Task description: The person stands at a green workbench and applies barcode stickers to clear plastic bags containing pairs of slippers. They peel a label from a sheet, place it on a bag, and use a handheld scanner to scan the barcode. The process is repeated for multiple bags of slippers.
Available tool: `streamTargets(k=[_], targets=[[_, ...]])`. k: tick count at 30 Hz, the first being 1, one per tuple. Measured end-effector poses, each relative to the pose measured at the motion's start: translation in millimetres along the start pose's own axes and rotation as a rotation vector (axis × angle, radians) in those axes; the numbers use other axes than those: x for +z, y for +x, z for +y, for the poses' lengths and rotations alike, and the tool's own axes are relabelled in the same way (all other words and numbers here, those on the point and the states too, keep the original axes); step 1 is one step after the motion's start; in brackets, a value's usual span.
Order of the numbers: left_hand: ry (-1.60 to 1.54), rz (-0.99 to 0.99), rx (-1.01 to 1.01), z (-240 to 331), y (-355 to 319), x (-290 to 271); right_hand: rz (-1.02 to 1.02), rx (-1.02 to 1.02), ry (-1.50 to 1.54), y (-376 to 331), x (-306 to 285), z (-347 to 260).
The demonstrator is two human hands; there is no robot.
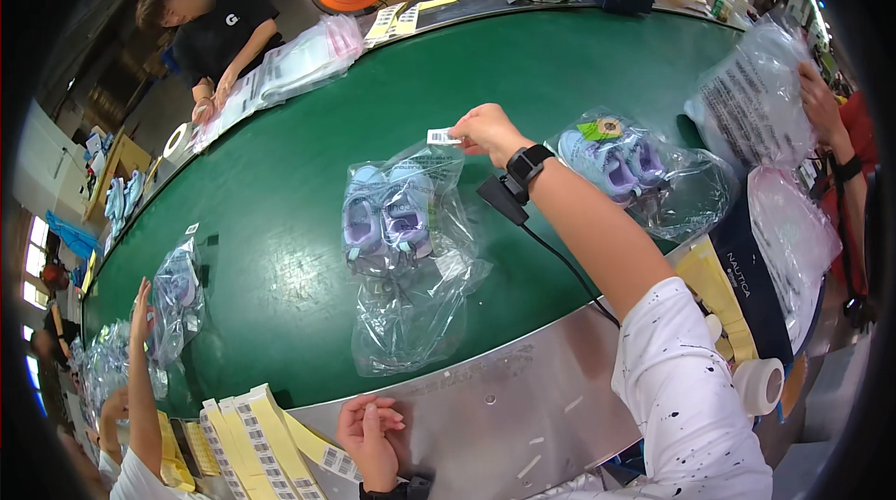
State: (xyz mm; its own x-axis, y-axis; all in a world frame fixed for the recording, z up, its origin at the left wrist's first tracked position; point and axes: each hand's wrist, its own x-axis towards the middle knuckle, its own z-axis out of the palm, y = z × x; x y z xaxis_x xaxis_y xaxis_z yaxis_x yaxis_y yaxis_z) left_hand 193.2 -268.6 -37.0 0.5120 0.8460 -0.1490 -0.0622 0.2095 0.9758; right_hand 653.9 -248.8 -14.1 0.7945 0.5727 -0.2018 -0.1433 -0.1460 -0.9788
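A pair of light blue and lilac children's shoes point(386, 213) lies in a clear plastic bag point(411, 318) on the green conveyor belt. Between the fingertips of my right hand point(489, 132), a small white barcode label point(442, 136) is pinched just over the far right corner of this bag. Loosely curled, my left hand point(371, 433) rests above the metal edge, with no object visible in it. Beside it lie yellow strips of barcode labels point(264, 439).
Another bagged pair of shoes point(611, 164) lies to the right, and more bags point(175, 290) are at the left. A co-worker's hands point(819, 104) hold a large plastic bag point(758, 99). Across the belt, a person point(219, 34) handles flat bags. An open dark box point(756, 267) stands at right.
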Motion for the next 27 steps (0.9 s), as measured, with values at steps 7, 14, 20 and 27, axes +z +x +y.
streamTargets(k=[7,14,20,27], targets=[[0.009,0.013,-0.017,2,-1,-1,0.002,-0.044,-0.155,-9,3,5],[-0.009,-0.006,-0.021,-2,0,5,0.158,-0.237,-0.452,-12,-130,-26],[-0.115,0.015,-0.079,0,-6,-10,0.096,-0.147,-0.703,-64,-261,12],[-0.01,-0.136,-0.049,-9,-1,-17,-0.073,-0.061,-0.164,-116,-128,28]])
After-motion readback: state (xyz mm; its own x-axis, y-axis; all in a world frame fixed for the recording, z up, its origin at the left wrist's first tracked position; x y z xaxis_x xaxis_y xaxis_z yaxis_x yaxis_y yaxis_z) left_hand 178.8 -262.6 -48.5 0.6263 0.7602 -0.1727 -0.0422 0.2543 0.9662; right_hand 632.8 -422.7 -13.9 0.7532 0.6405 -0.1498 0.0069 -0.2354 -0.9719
